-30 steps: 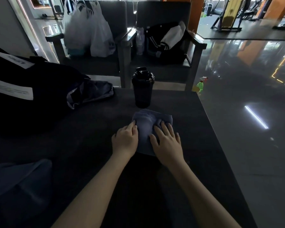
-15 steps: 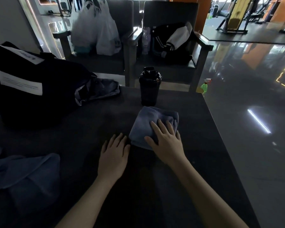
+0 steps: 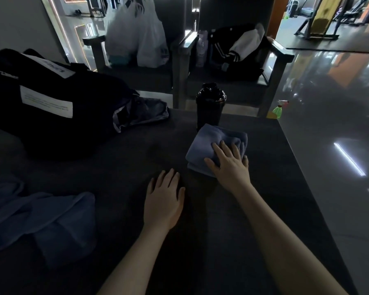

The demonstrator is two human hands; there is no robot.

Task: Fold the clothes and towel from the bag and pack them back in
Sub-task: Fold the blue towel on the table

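Observation:
A folded grey-blue towel (image 3: 202,145) lies on the dark table (image 3: 136,162), just in front of a black shaker bottle. My right hand (image 3: 229,163) rests flat on the towel's near right part, fingers spread, thumb at its near edge. My left hand (image 3: 164,199) lies flat on the bare table to the left of the towel, holding nothing. A black duffel bag (image 3: 58,116) with white labels sits at the far left, a blue-grey garment (image 3: 145,112) spilling from its opening. Another crumpled blue garment (image 3: 41,218) lies at the near left.
The black shaker bottle (image 3: 210,105) stands upright right behind the towel. Beyond the table two dark armchairs hold white plastic bags (image 3: 136,37) and a black-and-white jacket (image 3: 234,52). The table's right edge drops to a glossy floor; a green spray bottle (image 3: 278,110) stands there.
My left hand has come off the towel and moved left and nearer, down onto the table. My right hand stays pressed on the towel, which sits slightly further right.

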